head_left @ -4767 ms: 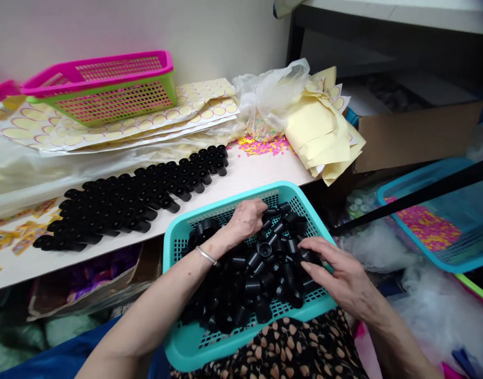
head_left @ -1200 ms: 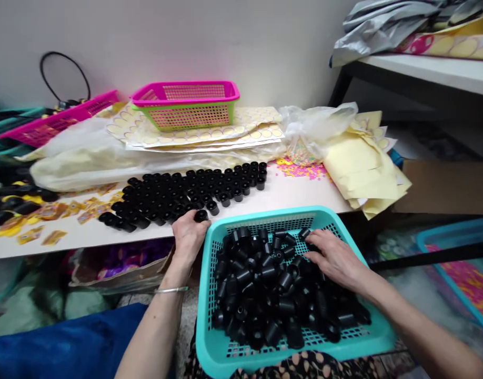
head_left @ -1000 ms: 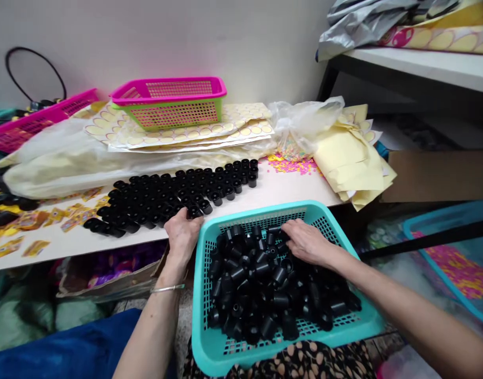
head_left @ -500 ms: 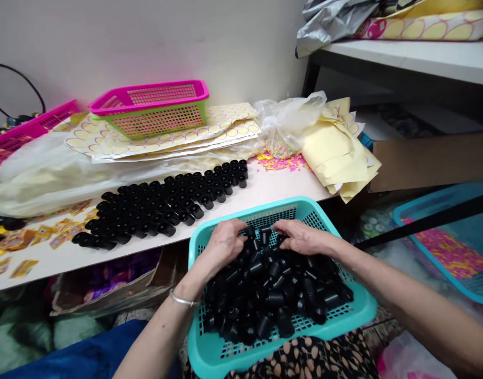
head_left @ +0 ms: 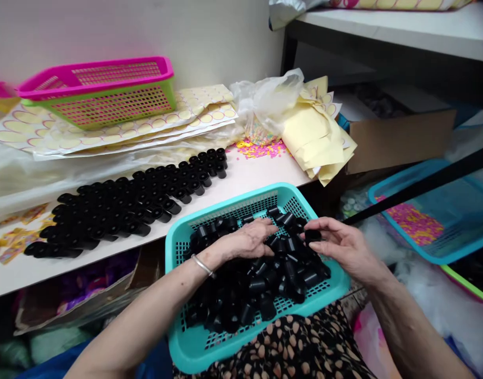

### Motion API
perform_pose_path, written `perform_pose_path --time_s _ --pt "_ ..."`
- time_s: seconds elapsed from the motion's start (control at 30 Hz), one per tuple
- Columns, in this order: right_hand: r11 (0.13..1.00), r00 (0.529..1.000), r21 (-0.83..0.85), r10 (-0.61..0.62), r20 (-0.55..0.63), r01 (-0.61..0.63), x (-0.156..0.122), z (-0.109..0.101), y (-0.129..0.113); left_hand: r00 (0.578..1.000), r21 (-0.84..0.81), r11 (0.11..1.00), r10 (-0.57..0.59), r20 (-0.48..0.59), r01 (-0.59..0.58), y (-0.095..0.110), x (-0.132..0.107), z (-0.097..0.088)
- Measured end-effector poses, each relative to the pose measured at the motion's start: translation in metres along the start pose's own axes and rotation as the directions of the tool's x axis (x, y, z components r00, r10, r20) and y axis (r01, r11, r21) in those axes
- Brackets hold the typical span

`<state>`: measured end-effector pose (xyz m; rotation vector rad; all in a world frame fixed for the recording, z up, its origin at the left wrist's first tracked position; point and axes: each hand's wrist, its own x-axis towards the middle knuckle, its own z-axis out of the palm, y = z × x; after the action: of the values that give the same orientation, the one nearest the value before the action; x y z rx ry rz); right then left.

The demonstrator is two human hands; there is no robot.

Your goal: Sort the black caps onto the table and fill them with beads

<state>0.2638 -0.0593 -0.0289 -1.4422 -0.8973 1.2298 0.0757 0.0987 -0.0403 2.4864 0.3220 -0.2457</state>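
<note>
A turquoise plastic basket (head_left: 178,337) holds a heap of small black cylindrical caps (head_left: 261,284). My left hand (head_left: 249,239), with a bangle at the wrist, lies over the heap with its fingers stretched toward the right and slightly apart. Its fingertips touch the caps, and I see nothing gripped in it. At the basket's right side, my right hand (head_left: 344,247) pinches one black cap (head_left: 312,236) between thumb and fingers, just above the others. On the white table (head_left: 210,206) beyond, several rows of the same caps (head_left: 119,205) stand close together.
Behind the rows, a pink and green basket (head_left: 115,100) sits on printed sheets (head_left: 202,113). A plastic bag (head_left: 265,100), small pink and yellow pieces (head_left: 261,148) and folded yellow paper (head_left: 314,137) lie further right. A black bar (head_left: 423,181) crosses before a blue basket (head_left: 434,258).
My right hand has come back toward the basket's right side and now holds a cap raised. The left hand has spread over the pile. The view has shifted to the right.
</note>
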Motion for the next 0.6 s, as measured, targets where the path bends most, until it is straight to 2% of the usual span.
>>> perform_pose_path --time_s 0.1,0.2,0.23,0.3,0.4,0.53,0.6 --pt "0.998 0.998 0.004 0.057 -0.012 -0.057 -0.016 0.001 0.006 0.998 0.052 0.998 0.025 0.062 -0.028 0.012 0.01 0.005" --pt "0.997 0.997 0.028 0.07 -0.046 -0.069 -0.023 0.0 0.01 0.997 0.169 0.985 -0.033 0.073 0.02 0.015 0.014 0.003" --pt "0.996 0.996 0.047 0.072 -0.055 -0.069 -0.024 0.0 0.011 0.997 0.23 0.971 -0.071 0.034 0.062 0.013 0.014 0.0" --pt "0.993 0.995 0.1 0.065 -0.077 -0.057 -0.024 -0.001 0.013 0.981 0.334 0.924 -0.153 -0.116 0.183 0.007 0.015 -0.005" --pt "0.972 0.993 0.236 0.036 -0.109 -0.009 -0.023 -0.001 0.014 0.923 0.321 0.899 -0.187 -0.337 0.3 -0.002 0.014 -0.011" --pt "0.875 0.993 0.485 0.047 -0.107 0.011 -0.023 0.001 0.012 0.865 0.163 0.962 -0.113 -0.489 0.218 -0.006 0.012 -0.008" --pt "0.822 0.994 0.569 0.05 -0.101 0.016 -0.022 0.003 0.01 0.867 0.072 0.986 -0.094 -0.49 0.148 -0.003 0.013 -0.003"
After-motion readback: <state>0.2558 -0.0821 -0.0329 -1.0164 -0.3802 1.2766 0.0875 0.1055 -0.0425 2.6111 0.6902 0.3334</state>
